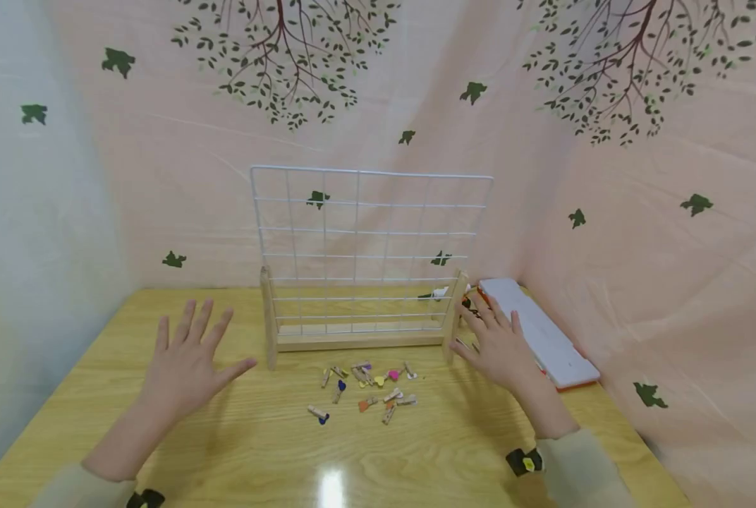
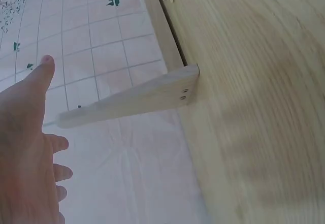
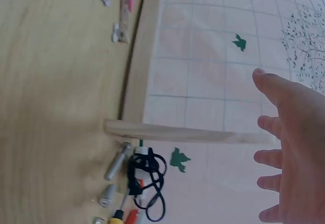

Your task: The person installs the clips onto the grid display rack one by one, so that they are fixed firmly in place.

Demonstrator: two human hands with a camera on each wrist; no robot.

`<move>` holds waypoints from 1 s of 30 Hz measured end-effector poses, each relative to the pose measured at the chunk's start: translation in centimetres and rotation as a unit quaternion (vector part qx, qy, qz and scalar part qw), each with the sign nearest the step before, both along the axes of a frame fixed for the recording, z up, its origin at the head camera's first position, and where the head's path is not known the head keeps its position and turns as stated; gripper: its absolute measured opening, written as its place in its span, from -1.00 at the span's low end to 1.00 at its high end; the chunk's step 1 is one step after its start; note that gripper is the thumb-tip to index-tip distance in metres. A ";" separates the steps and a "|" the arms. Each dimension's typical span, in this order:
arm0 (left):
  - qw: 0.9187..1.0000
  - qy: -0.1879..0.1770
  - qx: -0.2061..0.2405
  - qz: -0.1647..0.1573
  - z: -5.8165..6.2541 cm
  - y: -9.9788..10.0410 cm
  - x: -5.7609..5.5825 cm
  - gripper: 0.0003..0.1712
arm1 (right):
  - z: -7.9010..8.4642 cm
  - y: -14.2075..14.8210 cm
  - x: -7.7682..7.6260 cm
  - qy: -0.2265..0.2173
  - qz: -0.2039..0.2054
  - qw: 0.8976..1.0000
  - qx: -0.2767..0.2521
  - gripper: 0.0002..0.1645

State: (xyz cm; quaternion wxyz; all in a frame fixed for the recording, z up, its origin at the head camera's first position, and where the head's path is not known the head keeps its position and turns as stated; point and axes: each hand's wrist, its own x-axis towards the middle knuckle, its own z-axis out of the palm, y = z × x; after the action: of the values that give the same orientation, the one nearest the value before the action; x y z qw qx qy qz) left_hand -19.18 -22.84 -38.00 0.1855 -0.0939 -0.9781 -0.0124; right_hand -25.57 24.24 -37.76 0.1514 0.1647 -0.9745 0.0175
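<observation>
Left hand (image 1: pixel 187 367): fingers spread apart, holding nothing; located near the left post (image 1: pixel 268 317). Right hand (image 1: pixel 495 347): fingers likewise apart, holding nothing; located near the right post (image 3: pixel 188 132). Contact with that post cannot be confirmed.

Grid (image 1: pixel 356 231): stands upright between the hands, in a wooden base (image 1: pixel 359 343) on the table (image 1: pixel 257 451). Pegs (image 1: pixel 368 377): lie loose in front of the base.

Handling (judged by appearance): the grid is probably light and fairly stiff, with some flex at its upper corners. Grasp both posts low, close to the base; two screw heads (image 2: pixel 185 90) show on the left one. Avoid lifting by the wire alone; its fixing is unclear. The pegs are probably light and hard. Pinch the wooden legs; the coloured tops (image 1: pixel 393 375) may detach.
</observation>
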 end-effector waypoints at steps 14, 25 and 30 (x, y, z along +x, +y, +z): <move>0.984 -0.064 -0.040 -0.160 -4.5 5.4 -0.3 0.21 | 2.9 0.8 -4.0 0.052 0.003 0.997 -0.060 -0.08; 0.951 -0.127 -0.039 -0.279 -7.3 8.2 -1.3 0.08 | 0.7 0.1 -7.4 -0.035 0.036 0.958 -0.282 0.00; 0.942 -0.133 -0.021 -0.308 -7.7 9.1 -1.6 -0.13 | -0.3 -0.1 -8.4 -0.091 0.057 0.908 -0.404 -0.04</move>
State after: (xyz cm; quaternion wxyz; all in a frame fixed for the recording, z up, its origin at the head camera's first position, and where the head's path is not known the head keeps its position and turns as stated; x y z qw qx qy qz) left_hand -20.82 -13.76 -45.69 0.0386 -0.3914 -0.9174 -0.0611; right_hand -33.95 24.16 -38.10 0.1144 0.1421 -0.8824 0.4336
